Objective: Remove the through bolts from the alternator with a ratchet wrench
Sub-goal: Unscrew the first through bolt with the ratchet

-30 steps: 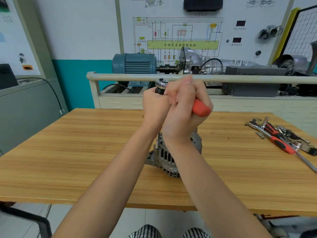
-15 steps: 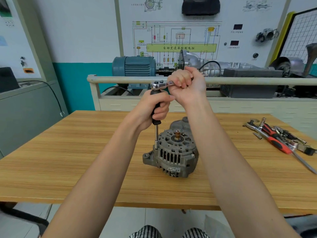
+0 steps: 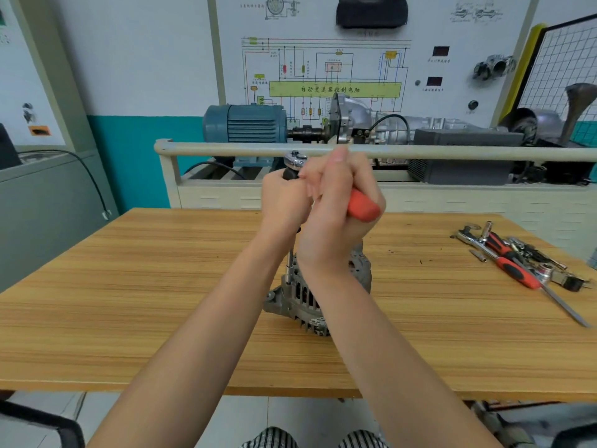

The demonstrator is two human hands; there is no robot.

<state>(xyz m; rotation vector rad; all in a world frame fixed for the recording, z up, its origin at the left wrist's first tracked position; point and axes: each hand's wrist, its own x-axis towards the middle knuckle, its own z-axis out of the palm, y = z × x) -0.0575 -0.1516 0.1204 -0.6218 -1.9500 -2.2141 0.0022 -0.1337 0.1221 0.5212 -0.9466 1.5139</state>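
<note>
The grey alternator (image 3: 292, 302) stands on the wooden table (image 3: 129, 302), mostly hidden behind my right forearm. A ratchet wrench with a chrome head (image 3: 294, 158) and a red handle (image 3: 363, 206) sits on a long extension bar (image 3: 290, 260) that runs straight down to the alternator's left rim. My left hand (image 3: 284, 202) grips the black upper part of the extension just under the ratchet head. My right hand (image 3: 336, 215) holds the red handle, swung toward me and to the right. The bolt under the socket is hidden.
A pile of tools (image 3: 523, 263) with red-handled screwdrivers, sockets and a second ratchet lies at the table's right. Behind the table, a grey rail (image 3: 468, 153) fronts a trainer bench with a blue motor (image 3: 248, 122) and a wiring panel (image 3: 326, 69).
Half a second ago my right hand held the handle far back near the rail; it has swung the handle toward me and to the right. My left hand stays on the extension.
</note>
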